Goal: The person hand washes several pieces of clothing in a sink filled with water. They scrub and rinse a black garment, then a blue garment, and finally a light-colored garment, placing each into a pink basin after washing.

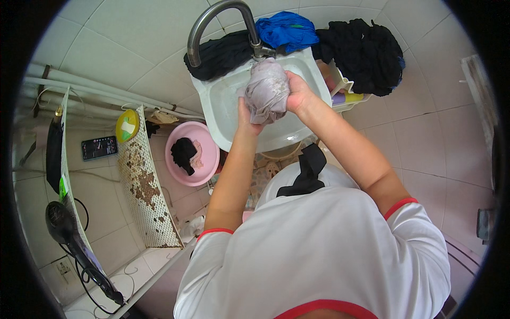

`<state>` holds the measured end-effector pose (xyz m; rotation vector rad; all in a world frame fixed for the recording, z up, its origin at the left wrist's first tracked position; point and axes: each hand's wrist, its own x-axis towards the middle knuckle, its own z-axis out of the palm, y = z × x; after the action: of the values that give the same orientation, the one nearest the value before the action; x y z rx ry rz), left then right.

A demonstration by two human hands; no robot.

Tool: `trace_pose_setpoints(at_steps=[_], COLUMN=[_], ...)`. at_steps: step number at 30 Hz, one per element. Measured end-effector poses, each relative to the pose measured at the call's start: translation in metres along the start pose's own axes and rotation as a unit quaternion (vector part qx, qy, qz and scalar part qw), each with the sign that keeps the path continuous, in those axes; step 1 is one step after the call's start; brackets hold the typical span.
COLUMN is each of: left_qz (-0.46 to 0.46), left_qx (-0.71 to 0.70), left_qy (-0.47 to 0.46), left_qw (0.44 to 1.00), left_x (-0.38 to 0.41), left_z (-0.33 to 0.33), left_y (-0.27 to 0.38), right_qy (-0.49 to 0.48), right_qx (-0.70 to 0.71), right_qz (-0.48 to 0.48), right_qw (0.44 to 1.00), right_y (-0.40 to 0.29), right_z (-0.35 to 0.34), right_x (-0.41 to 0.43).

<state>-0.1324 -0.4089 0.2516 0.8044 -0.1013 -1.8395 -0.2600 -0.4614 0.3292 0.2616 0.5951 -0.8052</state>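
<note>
A wet, bunched-up pale grey cloth [267, 89] is held between my two hands over the white sink basin [223, 101]. My left hand [248, 116] supports it from the lower left. Against its right side presses my right hand [297, 91], the fingers partly hidden by the cloth. The upper end of the bundle is close to the base of the metal faucet [223, 6], whose curved spout hangs to the left. Some water lies in the basin, and whether any is running cannot be told.
Black cloth [223, 54] and a blue garment [287, 31] lie along the sink's back edge. Dark clothes [360, 54] are heaped over a plastic rack [343, 81] at the right. A pink basin [175, 159] holds small garments. Left stand rusty perforated shelves [137, 175] with a hair dryer [79, 247].
</note>
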Motion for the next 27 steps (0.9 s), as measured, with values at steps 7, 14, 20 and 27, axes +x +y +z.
trace_pose_setpoints(at_steps=[7,14,20,27], left_qz=[0.045,0.1,0.018,0.154], left_qx=[0.043,0.014,0.014,-0.008], left_qy=[0.014,0.066,0.311,0.008], left_qw=[0.998,0.993,0.95,0.988], left_x=[0.01,0.008,0.027,-0.011], left_z=[0.007,-0.026,-0.069,-0.012], left_y=[-0.005,-0.019,-0.035,-0.014], right_qy=[-0.037,-0.034,-0.043,-0.083], right_qx=[-0.051,-0.048,-0.026,0.004], right_qz=[0.022,-0.006,-0.038,-0.026], right_qw=[0.998,0.998,0.998,0.996], right_y=[0.009,0.004,0.001,0.012], right_z=[-0.022,-0.032,-0.004,-0.016], right_x=[-0.002,0.007,-0.006,0.008])
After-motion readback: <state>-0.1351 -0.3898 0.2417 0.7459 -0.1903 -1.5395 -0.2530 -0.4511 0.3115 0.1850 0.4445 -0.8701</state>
